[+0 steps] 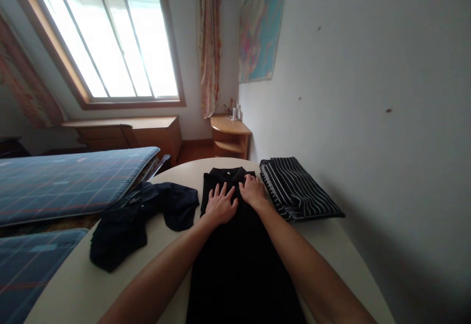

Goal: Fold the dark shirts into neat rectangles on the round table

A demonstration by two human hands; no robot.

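Observation:
A black collared shirt (243, 275) lies lengthwise on the round cream table (165, 260), its collar at the far end and its sides folded in to a narrow strip. Flat on its upper left part rests my left hand (222, 205), fingers spread. My right hand (253, 190) touches the shirt's right shoulder just below the collar, fingers slightly bent and thumb apart. Close by on the right is a folded black garment with white stripes (300, 189). A crumpled dark navy garment (147, 216) lies to the left, partly over the table's edge.
Left of the table are blue plaid padded surfaces (81, 182). A wooden corner shelf (231, 127) and a low wooden desk (158, 124) stand beyond, under the window (110, 44). The white wall (368, 167) runs close along the table's right side.

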